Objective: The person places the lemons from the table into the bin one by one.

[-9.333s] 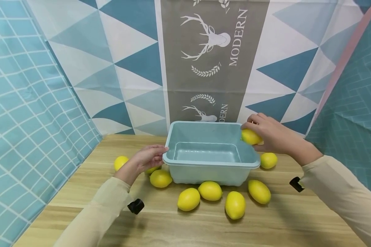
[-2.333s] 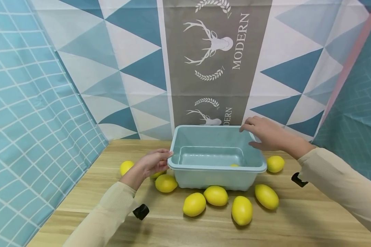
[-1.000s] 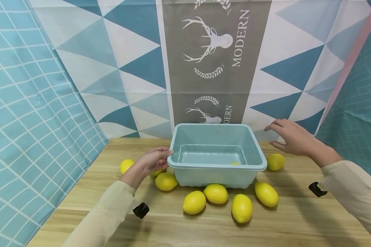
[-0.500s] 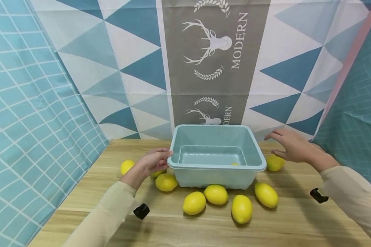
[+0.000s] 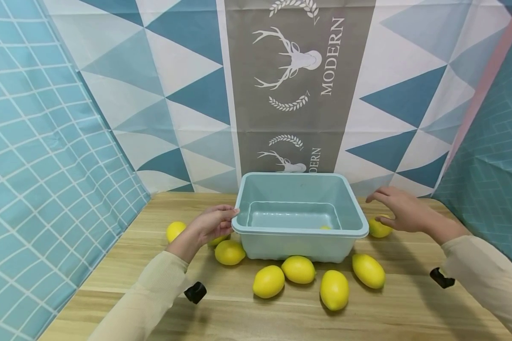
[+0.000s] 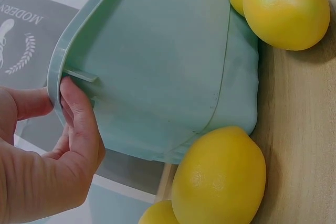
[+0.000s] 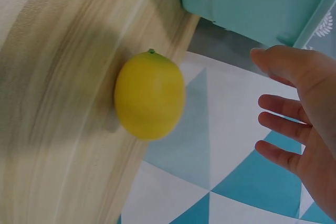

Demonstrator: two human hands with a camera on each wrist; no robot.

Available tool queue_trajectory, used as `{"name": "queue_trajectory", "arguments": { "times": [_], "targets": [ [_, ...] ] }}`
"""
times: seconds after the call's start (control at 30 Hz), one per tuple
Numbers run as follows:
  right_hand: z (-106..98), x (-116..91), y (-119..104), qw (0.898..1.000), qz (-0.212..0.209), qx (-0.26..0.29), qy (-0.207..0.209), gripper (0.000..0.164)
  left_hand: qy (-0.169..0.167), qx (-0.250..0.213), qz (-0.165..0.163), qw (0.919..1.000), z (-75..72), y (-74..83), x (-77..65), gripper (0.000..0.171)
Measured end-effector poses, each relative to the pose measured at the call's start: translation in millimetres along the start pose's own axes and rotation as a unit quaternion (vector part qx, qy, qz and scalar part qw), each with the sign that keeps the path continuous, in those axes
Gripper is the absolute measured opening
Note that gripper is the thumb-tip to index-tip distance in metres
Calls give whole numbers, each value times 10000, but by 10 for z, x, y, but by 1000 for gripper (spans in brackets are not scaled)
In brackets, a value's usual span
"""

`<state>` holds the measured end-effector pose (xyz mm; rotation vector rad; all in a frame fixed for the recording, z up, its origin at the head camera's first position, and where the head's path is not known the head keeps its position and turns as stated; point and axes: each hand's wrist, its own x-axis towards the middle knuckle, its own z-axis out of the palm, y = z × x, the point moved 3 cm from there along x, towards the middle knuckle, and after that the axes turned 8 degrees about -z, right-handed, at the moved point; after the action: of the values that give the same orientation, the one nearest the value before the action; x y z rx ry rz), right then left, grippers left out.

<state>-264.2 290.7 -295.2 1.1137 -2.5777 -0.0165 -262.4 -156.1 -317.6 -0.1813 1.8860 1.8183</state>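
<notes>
My left hand pinches the left rim of a pale blue-green plastic tub; the left wrist view shows thumb and fingers on either side of that rim. Inside the tub, a sliver of one lemon shows above the front rim. My right hand hovers right of the tub with fingers apart and nothing in them. Just below it lies a lemon, its green tip visible in the right wrist view. A gap separates hand and lemon. Beside the left hand is another lemon.
Along the tub's front on the wooden table lie several lemons, among them one at the right and one at the left. A patterned cloth wall stands close behind the tub.
Earlier my right hand held a lemon over the tub's right rim; that hand is now free and a lemon is in the tub. It has since moved right and lowered. My left hand stays.
</notes>
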Motion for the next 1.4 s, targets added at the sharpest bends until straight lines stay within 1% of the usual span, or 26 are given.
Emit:
{"name": "queue_trajectory", "arguments": {
  "times": [0.13,0.37,0.57,0.7,0.87,1.03,1.17,1.3,1.4],
  "targets": [
    [42,-37,8,9999,25,69,-80,44,-68,-27,60,10000,0,-3,-5,30],
    [103,-79,52,9999,-91,82,-7,48,-75,-24,113,9999,5,8,1,31],
    [156,-113,66,9997,1,158,-182,46,-71,-82,101,9999,5,6,-10,32],
    [216,-134,86,9996,-33,150,-241,46,-23,-67,45,10000,4,0,-12,31],
    [280,-146,115,9995,-184,130,-206,46,4,-87,26,10000,7,-2,-4,28],
    [333,-166,129,9993,-227,166,-235,47,-19,-116,8,9999,2,-4,-9,30],
    [389,-182,128,9991,-380,125,-172,52,-32,-55,10,10000,-1,2,-22,35],
    [438,-196,137,9985,-521,136,-125,57,-18,24,3,10000,5,13,-18,36],
    [472,-203,154,9985,-495,156,-154,57,16,27,-36,10000,6,15,-7,31]
  ]
}}
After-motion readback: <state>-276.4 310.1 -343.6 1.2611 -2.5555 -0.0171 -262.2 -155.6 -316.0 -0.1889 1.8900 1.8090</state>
